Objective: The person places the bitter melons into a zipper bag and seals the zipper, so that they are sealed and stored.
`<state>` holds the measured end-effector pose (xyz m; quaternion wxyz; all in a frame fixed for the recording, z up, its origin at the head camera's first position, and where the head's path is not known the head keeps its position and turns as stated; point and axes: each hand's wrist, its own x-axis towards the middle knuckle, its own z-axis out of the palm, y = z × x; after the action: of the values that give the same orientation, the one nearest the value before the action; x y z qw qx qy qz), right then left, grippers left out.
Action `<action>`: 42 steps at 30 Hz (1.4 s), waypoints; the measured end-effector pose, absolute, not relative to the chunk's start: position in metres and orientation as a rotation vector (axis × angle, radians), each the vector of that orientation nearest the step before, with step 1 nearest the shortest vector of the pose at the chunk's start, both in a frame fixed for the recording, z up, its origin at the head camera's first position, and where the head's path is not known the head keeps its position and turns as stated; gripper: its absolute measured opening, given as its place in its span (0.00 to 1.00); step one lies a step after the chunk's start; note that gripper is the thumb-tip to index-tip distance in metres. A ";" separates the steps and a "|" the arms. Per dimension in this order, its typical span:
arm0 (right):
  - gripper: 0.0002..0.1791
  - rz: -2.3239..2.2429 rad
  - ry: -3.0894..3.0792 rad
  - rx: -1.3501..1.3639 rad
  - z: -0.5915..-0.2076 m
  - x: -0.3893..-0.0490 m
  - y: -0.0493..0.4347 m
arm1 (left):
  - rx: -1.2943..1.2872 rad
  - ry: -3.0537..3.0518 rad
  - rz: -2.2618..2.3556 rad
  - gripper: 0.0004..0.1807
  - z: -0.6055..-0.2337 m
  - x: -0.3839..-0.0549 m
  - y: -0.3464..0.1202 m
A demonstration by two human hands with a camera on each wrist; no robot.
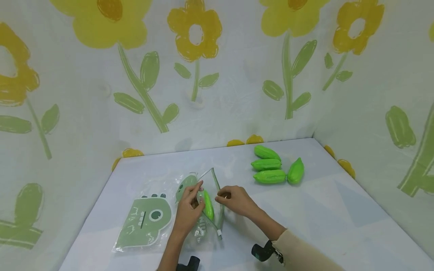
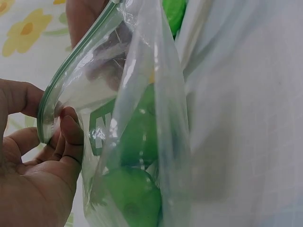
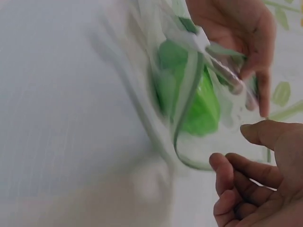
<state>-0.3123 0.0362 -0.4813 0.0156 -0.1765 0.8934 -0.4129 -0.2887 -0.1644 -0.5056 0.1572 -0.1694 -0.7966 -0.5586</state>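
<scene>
A clear zip bag [image 1: 200,227] with a green cartoon print stands with its mouth spread, green zip strips and a white slider [image 1: 219,232] along the rim. Inside lies a bright green, ridged, oblong fruit-like piece [image 1: 208,205]; in the left wrist view, green rounded shapes [image 2: 130,194] show through the plastic. My left hand [image 1: 187,210] pinches the rim between thumb and fingers. At the opposite side of the mouth is my right hand [image 1: 237,201], its fingers loosely bent and thumb apart from them in the right wrist view [image 3: 265,175], close to the rim.
A second clear bag [image 1: 145,222] with a green one-eyed cartoon face lies flat on the left of the white table [image 1: 305,226]. Several green fruit-like pieces [image 1: 269,176] are grouped at the back right. Flower-printed cloth walls [image 1: 230,113] enclose the table's back and sides.
</scene>
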 end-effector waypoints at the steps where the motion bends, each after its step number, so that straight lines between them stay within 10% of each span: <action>1: 0.13 -1.279 2.786 -0.572 -0.481 -0.313 0.040 | -0.470 -2.283 -1.596 0.33 -0.506 -0.288 -0.166; 42: 0.23 -0.899 3.251 -0.575 -0.479 -0.354 0.202 | -0.434 -2.256 -1.640 0.32 -0.507 -0.291 -0.161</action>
<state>-0.3540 0.2025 -0.4794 -0.1398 -0.1664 0.9408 -0.2601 -0.2907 -0.1609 -0.5074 0.1589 -0.1519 -0.7890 -0.5737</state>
